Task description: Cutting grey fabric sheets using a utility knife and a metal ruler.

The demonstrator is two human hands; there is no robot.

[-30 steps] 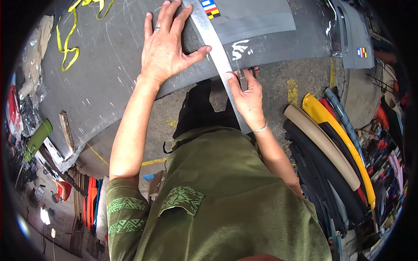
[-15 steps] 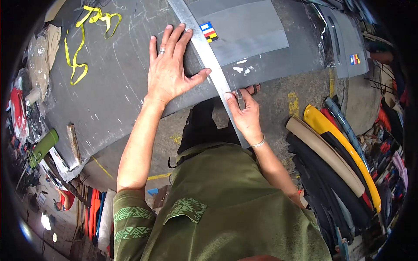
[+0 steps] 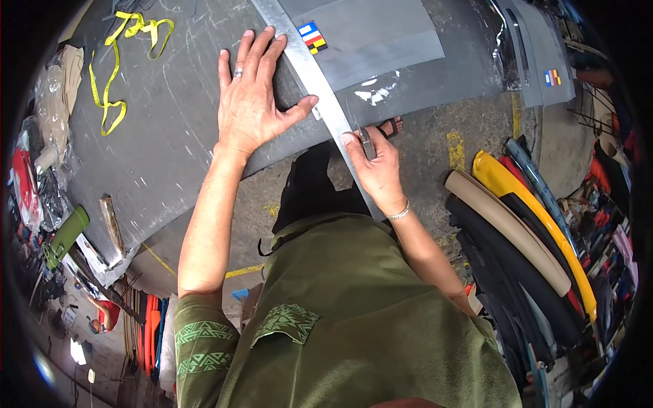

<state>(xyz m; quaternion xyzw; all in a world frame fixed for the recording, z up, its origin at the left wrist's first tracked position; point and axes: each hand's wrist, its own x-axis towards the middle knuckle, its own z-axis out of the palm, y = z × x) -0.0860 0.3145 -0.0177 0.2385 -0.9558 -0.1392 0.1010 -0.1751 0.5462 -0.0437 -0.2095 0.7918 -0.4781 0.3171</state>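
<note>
A long metal straightedge (image 3: 314, 80) lies slantwise across the dark grey worktable (image 3: 163, 129), and its near end juts past the table edge toward my body. My left hand (image 3: 250, 112) is spread flat, its fingertips and thumb at the straightedge's left side. In my right hand (image 3: 378, 167) is a small cutter knife (image 3: 367, 143) with a thin blade pointing away from me. The right thumb rests by the straightedge, just off the table edge. Right of the straightedge lies a grey sheet panel (image 3: 381, 44) with a small coloured flag-like patch (image 3: 313, 37).
A yellow tape measure (image 3: 112, 75) curls on the table at left. Clear plastic bags (image 3: 51, 109) crowd the left rim. Beige (image 3: 507, 228) and yellow (image 3: 537, 231) rolls of material lean at right. Another grey panel (image 3: 541, 61) hangs at far right.
The view has shifted slightly, so the table things sit a little further left and up. The knife blade in my right hand now shows more clearly. My left hand stays by the straightedge.
</note>
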